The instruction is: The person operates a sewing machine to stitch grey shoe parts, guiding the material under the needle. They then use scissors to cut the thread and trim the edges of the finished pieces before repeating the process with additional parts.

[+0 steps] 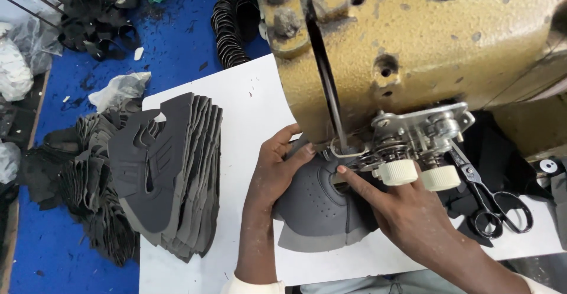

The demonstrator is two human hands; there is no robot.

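A dark grey perforated shoe-upper piece [316, 208] lies on the white table [248, 105] under the head of a worn yellow sewing machine [413, 40]. My left hand [274, 167] presses on the piece's left edge, fingers curled toward the needle area. On the right side, my right hand [401, 211] rests flat on the piece with the index finger stretched to the presser foot [345, 149]. Both hands hold the piece down against the table.
A fanned stack of cut grey upper pieces [171, 170] lies on the table's left part. Black scissors [493, 205] rest at the right beside black fabric. More dark cut pieces [88, 182] and plastic bags lie on the blue floor [177, 46].
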